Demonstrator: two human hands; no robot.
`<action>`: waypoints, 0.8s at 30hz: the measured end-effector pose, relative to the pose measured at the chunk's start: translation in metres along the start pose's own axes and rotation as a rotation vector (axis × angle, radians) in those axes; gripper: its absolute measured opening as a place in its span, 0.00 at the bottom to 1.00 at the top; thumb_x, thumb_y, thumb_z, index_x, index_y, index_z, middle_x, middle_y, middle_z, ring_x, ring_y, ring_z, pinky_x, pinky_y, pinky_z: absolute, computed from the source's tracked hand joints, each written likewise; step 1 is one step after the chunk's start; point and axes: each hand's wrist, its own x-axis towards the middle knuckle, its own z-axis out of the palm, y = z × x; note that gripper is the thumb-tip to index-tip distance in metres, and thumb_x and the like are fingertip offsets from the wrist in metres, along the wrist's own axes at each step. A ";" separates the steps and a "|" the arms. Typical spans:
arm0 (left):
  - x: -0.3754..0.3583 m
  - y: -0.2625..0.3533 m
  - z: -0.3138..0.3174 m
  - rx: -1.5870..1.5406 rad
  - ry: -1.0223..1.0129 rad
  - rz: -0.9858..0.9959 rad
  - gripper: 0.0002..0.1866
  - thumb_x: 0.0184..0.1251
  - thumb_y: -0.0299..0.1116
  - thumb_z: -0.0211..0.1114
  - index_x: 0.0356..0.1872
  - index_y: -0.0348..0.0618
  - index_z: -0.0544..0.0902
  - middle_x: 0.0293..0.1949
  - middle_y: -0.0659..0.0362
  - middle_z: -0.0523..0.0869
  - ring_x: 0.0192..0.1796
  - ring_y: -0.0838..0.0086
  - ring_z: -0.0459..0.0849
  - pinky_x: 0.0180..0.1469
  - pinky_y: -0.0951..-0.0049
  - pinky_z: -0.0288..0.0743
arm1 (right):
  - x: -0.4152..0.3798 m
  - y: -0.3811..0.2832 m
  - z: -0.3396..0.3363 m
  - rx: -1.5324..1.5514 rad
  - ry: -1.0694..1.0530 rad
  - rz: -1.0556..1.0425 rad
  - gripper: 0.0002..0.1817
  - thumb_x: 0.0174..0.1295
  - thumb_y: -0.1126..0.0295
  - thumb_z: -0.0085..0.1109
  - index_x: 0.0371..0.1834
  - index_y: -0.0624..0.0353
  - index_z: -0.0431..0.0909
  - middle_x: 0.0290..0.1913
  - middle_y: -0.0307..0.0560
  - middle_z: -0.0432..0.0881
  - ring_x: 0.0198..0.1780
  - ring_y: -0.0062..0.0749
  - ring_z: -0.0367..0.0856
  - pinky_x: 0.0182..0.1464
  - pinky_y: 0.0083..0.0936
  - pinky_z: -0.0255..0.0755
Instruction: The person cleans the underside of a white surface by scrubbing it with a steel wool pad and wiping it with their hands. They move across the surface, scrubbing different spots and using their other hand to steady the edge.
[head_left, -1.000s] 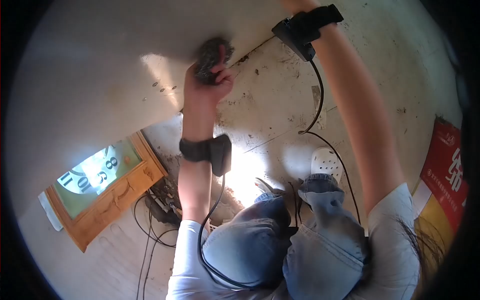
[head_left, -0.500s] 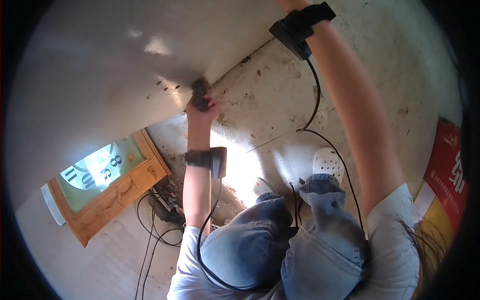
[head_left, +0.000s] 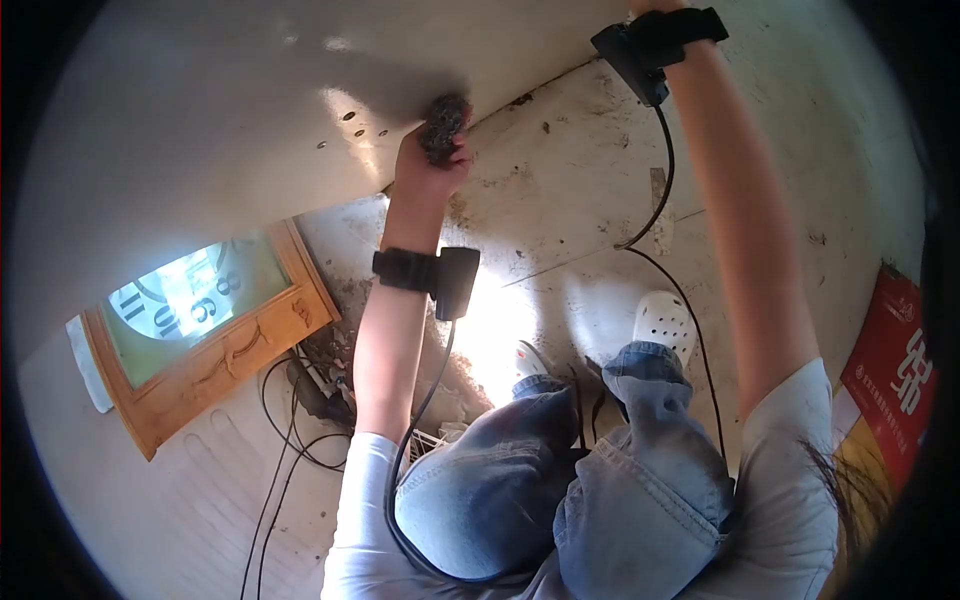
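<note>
My left hand is closed around a dark grey, rough scouring pad. The pad is at the edge of a smooth, pale panel, to the right of a few small holes. Past the black strap and box on my right wrist, only a sliver of my right hand shows at the top edge of the view. Its fingers are out of frame, so whatever they hold or touch is hidden.
A wooden-framed clock stands at the left, with black cables beside it. A stained floor carries my shoes and a wrist cable. A red printed sheet is at the right.
My left hand has moved up and to the right with the scouring pad. My right wrist has shifted to the right. The whole view has also shifted a little.
</note>
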 end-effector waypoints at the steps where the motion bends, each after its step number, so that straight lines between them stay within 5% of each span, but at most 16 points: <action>1: -0.009 -0.003 -0.001 -0.039 0.032 0.039 0.17 0.59 0.33 0.49 0.50 0.42 0.69 0.44 0.54 0.79 0.24 0.76 0.71 0.22 0.79 0.57 | -0.002 -0.002 0.001 -0.003 -0.002 -0.001 0.14 0.61 0.64 0.47 0.39 0.65 0.75 0.38 0.45 0.79 0.42 0.33 0.76 0.44 0.25 0.68; 3: -0.024 0.023 -0.045 -0.052 -0.019 0.110 0.14 0.60 0.33 0.48 0.47 0.44 0.71 0.43 0.55 0.80 0.22 0.78 0.70 0.20 0.81 0.57 | -0.002 -0.003 0.001 -0.013 -0.004 -0.006 0.14 0.61 0.64 0.47 0.39 0.65 0.75 0.38 0.45 0.79 0.42 0.33 0.76 0.44 0.25 0.68; 5: -0.050 0.063 -0.094 0.317 0.338 0.431 0.09 0.63 0.32 0.52 0.40 0.41 0.75 0.38 0.58 0.80 0.23 0.83 0.70 0.17 0.85 0.56 | 0.002 -0.006 0.001 -0.026 0.001 -0.017 0.14 0.61 0.64 0.47 0.39 0.65 0.75 0.38 0.45 0.79 0.42 0.33 0.76 0.43 0.25 0.68; 7: -0.088 0.080 -0.123 0.155 0.307 0.684 0.07 0.63 0.32 0.53 0.36 0.40 0.77 0.35 0.60 0.80 0.21 0.84 0.70 0.16 0.86 0.57 | 0.003 -0.009 -0.001 -0.042 0.000 -0.028 0.14 0.61 0.64 0.47 0.39 0.65 0.76 0.38 0.45 0.79 0.42 0.33 0.76 0.43 0.25 0.68; 15: -0.059 0.063 -0.097 0.240 0.544 0.767 0.09 0.64 0.32 0.48 0.37 0.40 0.76 0.32 0.57 0.81 0.20 0.79 0.72 0.17 0.83 0.61 | 0.007 -0.070 0.011 -0.033 -0.012 -0.143 0.14 0.61 0.64 0.47 0.39 0.65 0.76 0.37 0.45 0.79 0.41 0.33 0.77 0.43 0.25 0.68; 17: -0.017 0.058 -0.132 0.133 -0.266 0.362 0.12 0.62 0.33 0.45 0.38 0.41 0.75 0.31 0.58 0.80 0.24 0.77 0.75 0.18 0.81 0.62 | 0.008 -0.099 0.018 -0.008 -0.016 -0.194 0.14 0.61 0.64 0.47 0.39 0.65 0.76 0.37 0.45 0.79 0.41 0.33 0.77 0.43 0.25 0.68; 19: -0.016 0.028 -0.067 0.051 -0.012 0.255 0.12 0.64 0.31 0.42 0.39 0.40 0.73 0.30 0.58 0.80 0.24 0.76 0.75 0.19 0.81 0.62 | 0.008 -0.133 0.025 0.022 -0.020 -0.244 0.14 0.61 0.64 0.47 0.38 0.65 0.76 0.37 0.45 0.79 0.41 0.33 0.77 0.43 0.25 0.68; 22: -0.055 0.023 -0.022 -0.081 -0.030 0.346 0.08 0.65 0.32 0.45 0.34 0.42 0.73 0.25 0.58 0.77 0.20 0.74 0.73 0.16 0.80 0.62 | 0.007 -0.173 0.030 0.050 -0.019 -0.304 0.14 0.60 0.65 0.47 0.38 0.65 0.76 0.37 0.45 0.79 0.41 0.33 0.77 0.43 0.25 0.69; 24: -0.100 0.033 -0.021 0.210 0.023 0.823 0.09 0.66 0.33 0.44 0.33 0.42 0.72 0.23 0.60 0.76 0.19 0.78 0.71 0.16 0.81 0.60 | 0.009 -0.193 0.032 0.063 -0.011 -0.332 0.14 0.60 0.65 0.48 0.38 0.65 0.76 0.37 0.45 0.79 0.41 0.33 0.77 0.43 0.25 0.69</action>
